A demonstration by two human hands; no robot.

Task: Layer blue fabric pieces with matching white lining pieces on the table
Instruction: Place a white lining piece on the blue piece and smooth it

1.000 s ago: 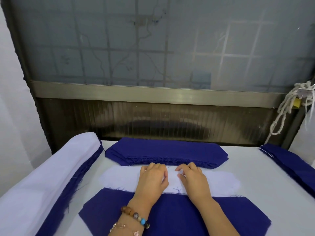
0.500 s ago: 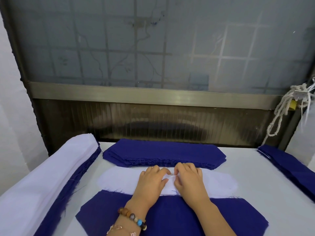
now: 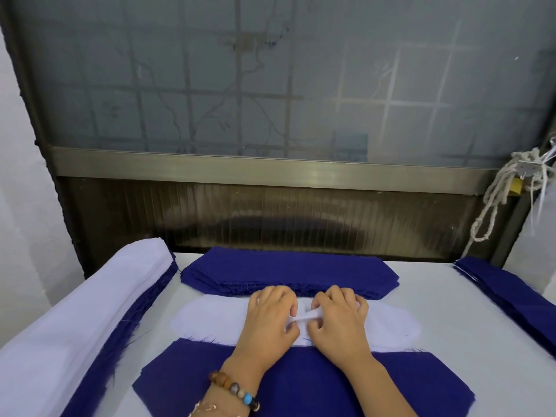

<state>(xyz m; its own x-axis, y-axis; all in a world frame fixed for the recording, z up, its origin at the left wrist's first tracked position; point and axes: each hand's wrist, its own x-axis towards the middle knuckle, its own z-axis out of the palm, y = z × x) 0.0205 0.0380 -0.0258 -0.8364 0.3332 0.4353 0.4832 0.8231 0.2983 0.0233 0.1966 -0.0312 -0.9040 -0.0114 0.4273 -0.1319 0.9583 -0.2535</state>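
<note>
At the lower middle of the frame, the left hand [image 3: 267,322] and the right hand [image 3: 341,325] sat close together on the white lining [image 3: 210,319]. Their fingers were curled, and each pinched a small raised fold of the lining that ran between them. The lining lay across the middle of the worktop [image 3: 469,341]. Its near edge met the far edge of a single blue piece [image 3: 301,389] spread at the bottom centre under both forearms; which of the two lay on top could not be told. Just beyond the lining sat a blue stack [image 3: 288,270] with frayed edges. Along the left side of the frame ran a long pile [image 3: 75,326], white sheets on top and blue below. At the right edge lay another blue pile [image 3: 508,290], well apart from the hands. A beaded bracelet [image 3: 237,389] circled the left wrist. Behind the worktop rose a frosted glass panel [image 3: 270,85] above a metal rail. At the right edge, a pale rope [image 3: 496,203] hung beside a brass padlock [image 3: 516,186].
</note>
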